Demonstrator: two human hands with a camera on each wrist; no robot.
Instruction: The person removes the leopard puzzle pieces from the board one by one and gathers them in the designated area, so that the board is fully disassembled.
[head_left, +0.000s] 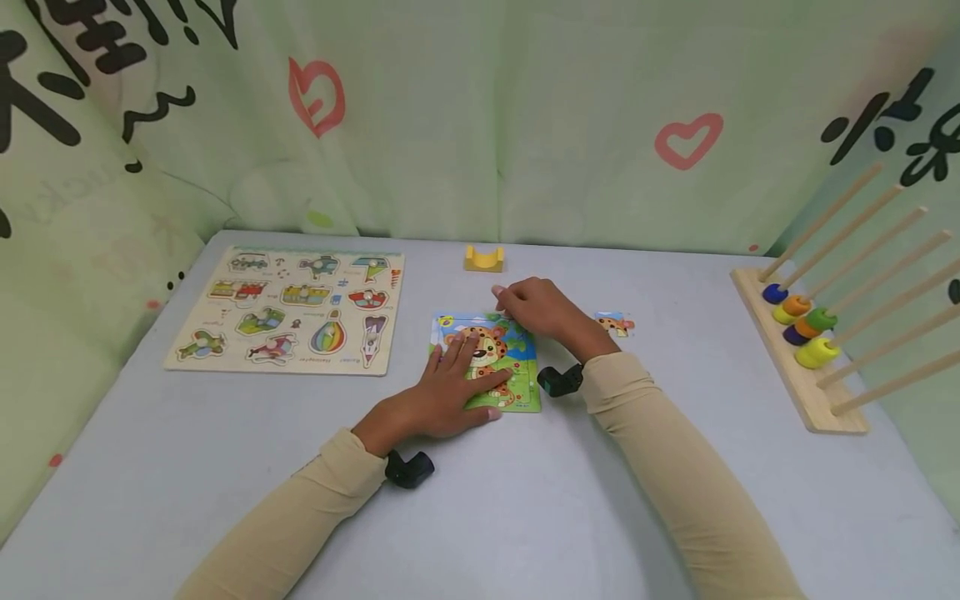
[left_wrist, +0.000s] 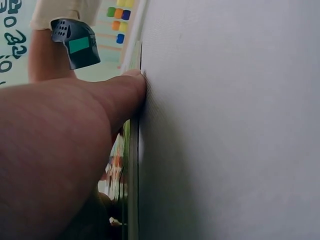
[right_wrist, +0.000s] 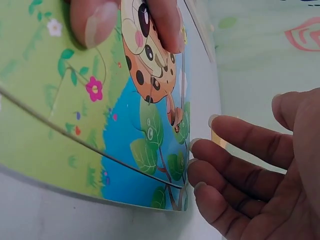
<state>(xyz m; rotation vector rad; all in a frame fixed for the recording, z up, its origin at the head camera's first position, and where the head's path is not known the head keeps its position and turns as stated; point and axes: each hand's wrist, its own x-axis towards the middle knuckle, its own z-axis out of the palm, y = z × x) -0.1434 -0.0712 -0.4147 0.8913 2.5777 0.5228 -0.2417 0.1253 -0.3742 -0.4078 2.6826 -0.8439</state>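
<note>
A small picture puzzle (head_left: 525, 377) of a spotted cartoon animal lies on the table in front of me. My left hand (head_left: 444, 398) rests on its left part, fingers spread and straight, thumb at the near edge. Two of that hand's fingertips (right_wrist: 101, 24) also show on the picture in the right wrist view. At the puzzle's far right corner is my right hand (head_left: 542, 307), its fingers loosely bent with nothing between them; in the right wrist view its fingertips (right_wrist: 196, 167) are right at the board's edge. Seams run through the picture.
A loose puzzle piece (head_left: 617, 323) lies beyond my right wrist. A wooden vehicle puzzle board (head_left: 352, 363) sits at the left, a yellow U-shaped block (head_left: 484, 260) at the back. On the right stands a peg rack (head_left: 806, 392) with coloured beads and long upright rods.
</note>
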